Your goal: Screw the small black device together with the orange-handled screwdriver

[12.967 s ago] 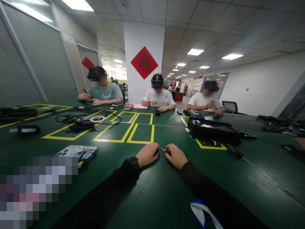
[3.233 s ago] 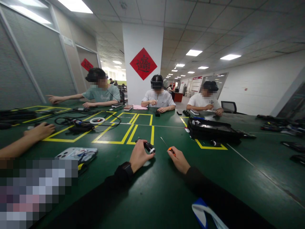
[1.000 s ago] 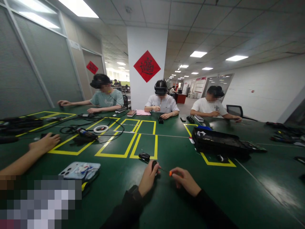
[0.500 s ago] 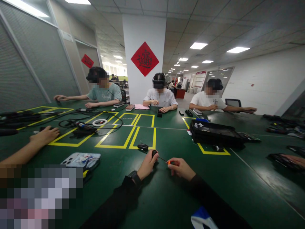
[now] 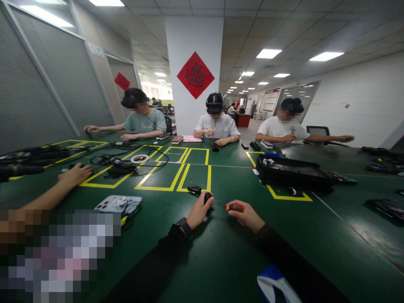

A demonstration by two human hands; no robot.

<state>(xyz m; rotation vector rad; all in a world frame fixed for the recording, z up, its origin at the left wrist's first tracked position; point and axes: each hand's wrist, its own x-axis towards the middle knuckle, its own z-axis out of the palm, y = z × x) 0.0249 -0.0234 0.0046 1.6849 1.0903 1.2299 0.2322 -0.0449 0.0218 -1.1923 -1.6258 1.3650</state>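
Observation:
My left hand [image 5: 200, 210] is closed around a small dark rounded part [image 5: 207, 197], whose kind I cannot make out. A screwdriver [image 5: 228, 208] with an orange end on its handle is pinched in my right hand [image 5: 244, 214]. Its thin metal shaft points left and reaches the dark part; whether the tip sits in a screw is too small to tell. Just beyond my left hand, another small black piece [image 5: 194, 189] lies on the green table [image 5: 205, 261].
A black open case [image 5: 296, 170] stands at the right. On the left lie a phone in a patterned case [image 5: 121, 203], tangled cables, and a white ring [image 5: 139, 159]. A neighbour's hand [image 5: 77, 173] rests at the left. Several people sit across. A blue-and-white strap [image 5: 276, 282] lies in front.
The view has turned slightly, so the scene sits a bit further right. Both hands keep their grip, the screwdriver still against the dark part. The person at far right has spread the outstretched hand.

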